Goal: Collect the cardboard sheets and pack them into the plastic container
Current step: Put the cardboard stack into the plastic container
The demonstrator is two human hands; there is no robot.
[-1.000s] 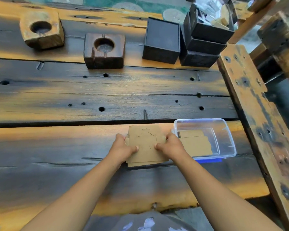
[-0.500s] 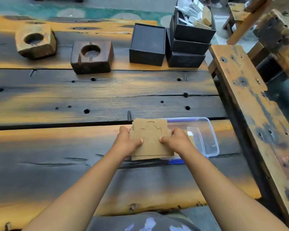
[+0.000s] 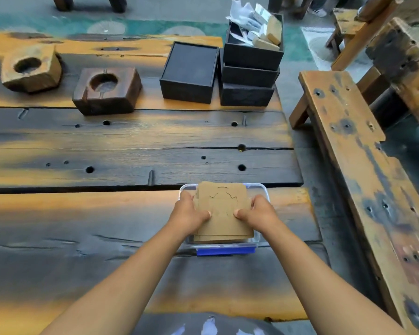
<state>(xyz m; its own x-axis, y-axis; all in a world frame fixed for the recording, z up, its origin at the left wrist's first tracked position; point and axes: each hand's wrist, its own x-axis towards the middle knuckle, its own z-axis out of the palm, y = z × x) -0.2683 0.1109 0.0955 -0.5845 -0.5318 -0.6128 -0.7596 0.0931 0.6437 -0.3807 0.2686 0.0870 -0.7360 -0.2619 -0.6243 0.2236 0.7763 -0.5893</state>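
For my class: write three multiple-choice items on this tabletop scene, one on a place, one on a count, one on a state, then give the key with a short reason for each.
1. Where is the stack of brown cardboard sheets?
A. Beside the wooden blocks
B. Over the clear plastic container
C. On the bench

2. How many wooden blocks with a round hollow stand on the table?
A. One
B. Two
C. Four

3. How is the stack held?
A. By both hands
B. By one hand
C. By no hand

Key: 1 B, the container's rim shows around the stack. 2 B, a pale block and a dark block stand at the far left. 3 A, the left hand and right hand grip opposite edges.
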